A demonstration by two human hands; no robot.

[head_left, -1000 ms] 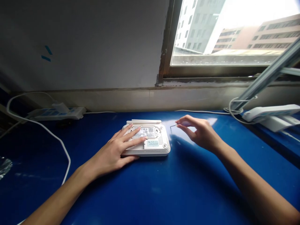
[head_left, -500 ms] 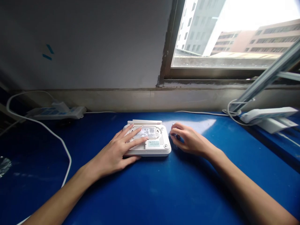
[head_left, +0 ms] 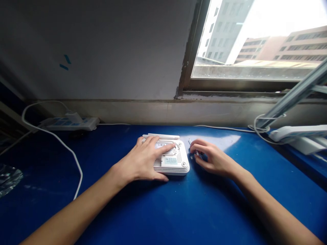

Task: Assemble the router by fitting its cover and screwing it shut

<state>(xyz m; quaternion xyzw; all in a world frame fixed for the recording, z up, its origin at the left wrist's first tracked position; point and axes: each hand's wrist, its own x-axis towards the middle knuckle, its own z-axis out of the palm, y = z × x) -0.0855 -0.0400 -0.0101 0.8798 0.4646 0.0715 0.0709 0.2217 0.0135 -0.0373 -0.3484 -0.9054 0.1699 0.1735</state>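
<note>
A white router (head_left: 182, 154) lies upside down on the blue table, its vented underside, labels and round feet facing up. Along its far edge runs a white antenna (head_left: 163, 136). My left hand (head_left: 144, 158) spans the router's left part, thumb along the near edge and fingers toward the far edge. Its index finger reaches across to a slot near the far right corner. Just right of the router, my right hand (head_left: 212, 156) is closed, low over the table. Small thin metallic pieces (head_left: 189, 141) show at its fingertips; their kind I cannot make out.
A power strip (head_left: 87, 124) with a plug and white cable (head_left: 63, 146) lies at the left. Another strip (head_left: 296, 132) stands at the right, near a slanted metal post (head_left: 286, 100). Clear plastic (head_left: 10, 178) lies at the left edge. A wall and window are behind.
My left hand has slid right over the router, its index finger now near the slot. My right hand has turned slightly, showing more of the metallic pieces. The view has shifted a little.
</note>
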